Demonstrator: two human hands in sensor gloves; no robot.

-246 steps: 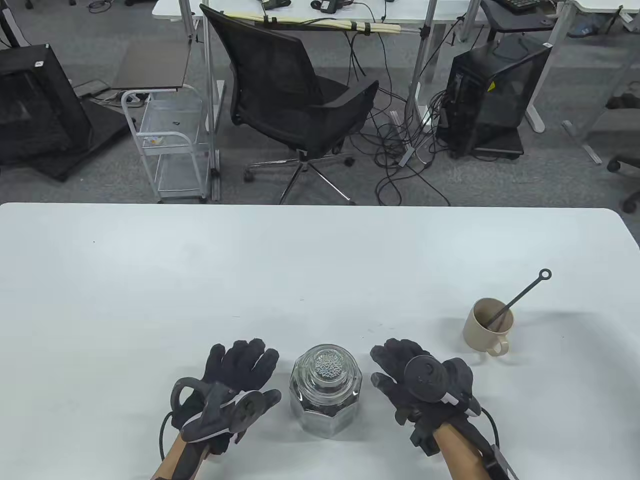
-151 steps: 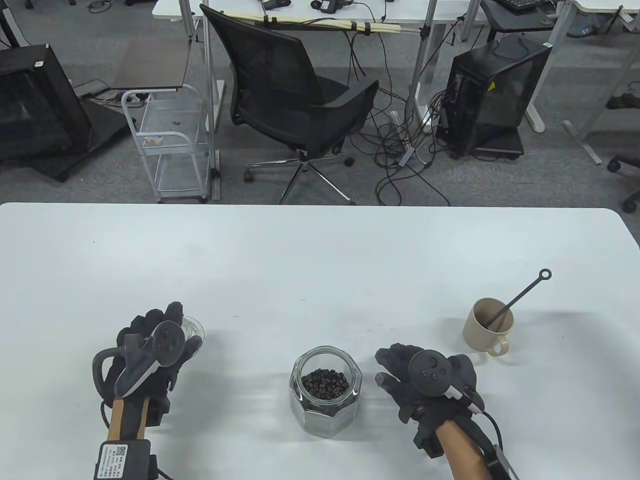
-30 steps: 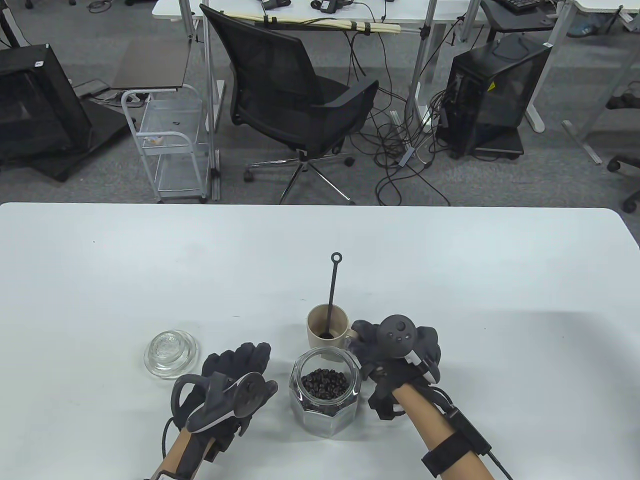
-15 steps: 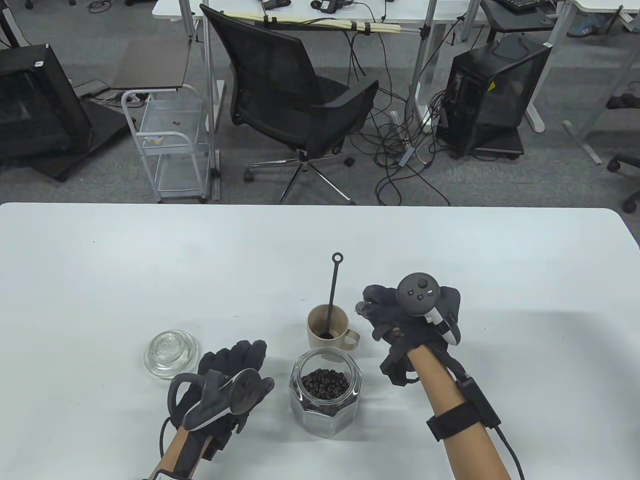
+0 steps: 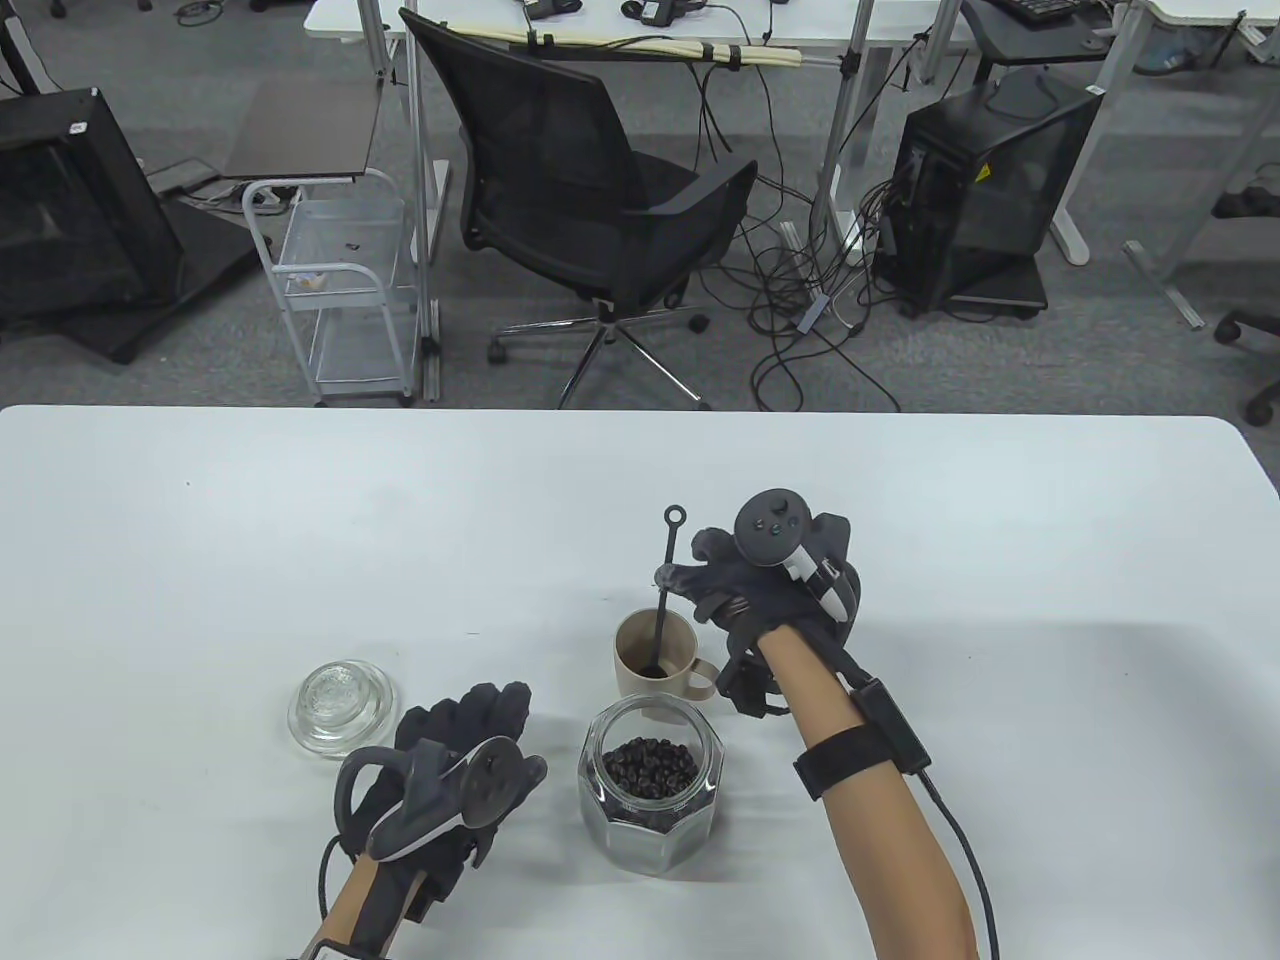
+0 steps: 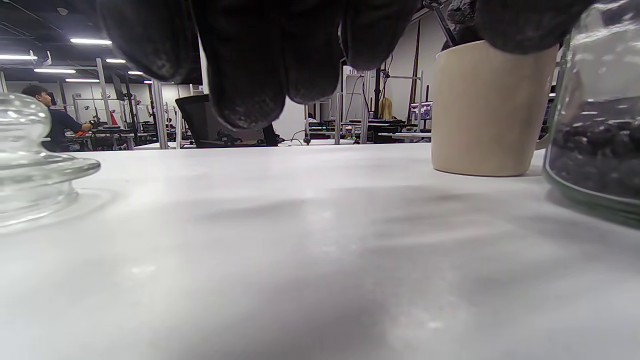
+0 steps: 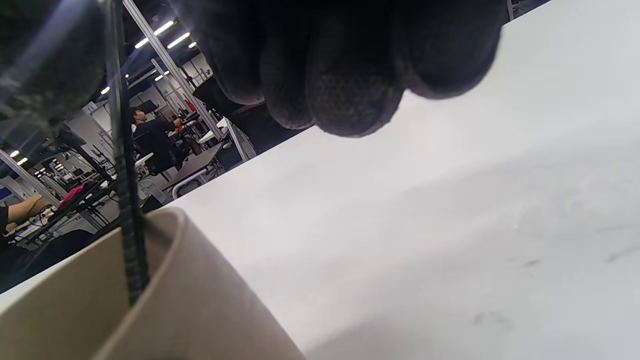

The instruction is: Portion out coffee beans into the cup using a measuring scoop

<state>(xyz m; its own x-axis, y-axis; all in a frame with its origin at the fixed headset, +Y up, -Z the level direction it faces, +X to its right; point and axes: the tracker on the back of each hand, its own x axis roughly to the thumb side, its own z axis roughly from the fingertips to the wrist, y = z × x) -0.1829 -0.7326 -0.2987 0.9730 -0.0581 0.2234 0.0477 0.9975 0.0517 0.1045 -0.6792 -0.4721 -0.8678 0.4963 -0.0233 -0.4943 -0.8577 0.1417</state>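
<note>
A beige cup [image 5: 640,660] stands just behind the open glass jar [image 5: 650,790] of coffee beans [image 5: 650,765]. The black scoop [image 5: 668,560] leans in the cup, its ringed handle pointing away from me. My right hand [image 5: 680,565] is above and right of the cup and pinches the scoop's handle midway. In the right wrist view the handle [image 7: 127,210] drops into the cup [image 7: 175,310] below my fingers [image 7: 345,75]. My left hand [image 5: 470,715] rests flat on the table left of the jar, holding nothing.
The glass lid [image 5: 342,705] lies on the table [image 5: 300,530] left of my left hand, also at the left edge of the left wrist view [image 6: 30,160]. That view shows the cup [image 6: 482,110] and jar [image 6: 595,140] at the right.
My right hand let go of the cup's handle, rose, then moved left onto the scoop's handle. Before that my left hand set the lid down at left, and the cup came beside the jar.
</note>
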